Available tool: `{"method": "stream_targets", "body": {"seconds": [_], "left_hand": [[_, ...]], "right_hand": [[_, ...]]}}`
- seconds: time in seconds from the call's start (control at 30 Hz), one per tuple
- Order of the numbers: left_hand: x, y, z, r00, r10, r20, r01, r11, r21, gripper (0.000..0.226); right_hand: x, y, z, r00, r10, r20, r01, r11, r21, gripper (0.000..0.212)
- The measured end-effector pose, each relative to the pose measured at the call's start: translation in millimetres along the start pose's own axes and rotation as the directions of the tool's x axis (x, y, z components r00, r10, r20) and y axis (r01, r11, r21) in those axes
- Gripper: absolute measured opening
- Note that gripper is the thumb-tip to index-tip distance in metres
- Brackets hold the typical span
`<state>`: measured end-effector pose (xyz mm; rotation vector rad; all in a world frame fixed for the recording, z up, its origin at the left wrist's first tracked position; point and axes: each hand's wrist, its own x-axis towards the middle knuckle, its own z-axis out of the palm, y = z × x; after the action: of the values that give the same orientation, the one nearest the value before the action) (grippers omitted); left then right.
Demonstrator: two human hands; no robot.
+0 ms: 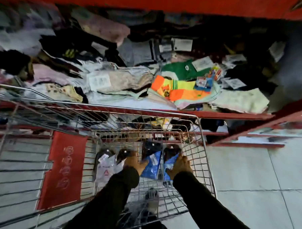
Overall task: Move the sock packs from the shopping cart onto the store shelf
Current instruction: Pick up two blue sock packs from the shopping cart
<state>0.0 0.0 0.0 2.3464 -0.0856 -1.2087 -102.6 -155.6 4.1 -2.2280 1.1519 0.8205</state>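
Two blue-and-black plastic sock packs lay in the wire shopping cart (200, 134): one (152, 162) was grasped by the left hand (133, 161), the other (170, 161) by the right hand (181, 166). Clear-wrapped packs (105, 164) remained left of the hands. Ideally, both packs would be lifted clear of the rim and laid on the cluttered red store shelf (216, 115) beyond.
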Motion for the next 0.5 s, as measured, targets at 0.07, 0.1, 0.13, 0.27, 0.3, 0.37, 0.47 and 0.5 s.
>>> {"method": "stream_targets", "body": {"seconds": [0.07,0.1,0.13,0.27,0.3,0.37,0.47,0.5], "left_hand": [[14.7,-2.6,11.4,0.998,-0.056,-0.02,0.054,0.995,-0.085,0.069],[22.3,-5.8,18.8,0.994,-0.111,-0.016,0.106,0.975,-0.195,0.061],[28.8,-7.4,24.8,0.985,-0.171,0.012,0.166,0.929,-0.331,0.055],[52.6,-5.6,45.1,0.967,-0.201,0.159,0.251,0.864,-0.436,0.077],[53.7,-3.9,48.2,0.964,-0.195,0.179,0.244,0.917,-0.316,0.081],[55.8,-2.2,55.3,0.978,-0.186,0.095,0.19,0.981,-0.046,0.083],[58.3,-0.3,62.0,0.99,-0.138,-0.007,0.138,0.989,0.044,0.089],[59.5,1.0,62.8,0.991,-0.13,-0.019,0.131,0.989,0.066,0.085]], "right_hand": [[14.2,-1.3,9.8,0.999,0.05,0.006,-0.05,0.999,0.007,0.102],[20.4,-1.3,15.7,0.997,0.075,0.007,-0.075,0.997,0.012,0.105],[23.0,-2.7,17.4,0.996,0.093,-0.004,-0.093,0.996,0.017,0.107],[33.7,-5.6,30.9,0.99,0.117,-0.078,-0.12,0.992,-0.028,0.118],[36.4,-5.2,32.8,0.989,0.121,-0.084,-0.124,0.992,-0.031,0.121],[39.8,-3.2,36.4,0.988,0.12,-0.093,-0.119,0.993,0.008,0.127],[43.5,0.2,40.1,0.99,0.105,-0.097,-0.099,0.993,0.07,0.132],[43.8,0.9,40.9,0.989,0.101,-0.105,-0.094,0.993,0.07,0.132]]}}
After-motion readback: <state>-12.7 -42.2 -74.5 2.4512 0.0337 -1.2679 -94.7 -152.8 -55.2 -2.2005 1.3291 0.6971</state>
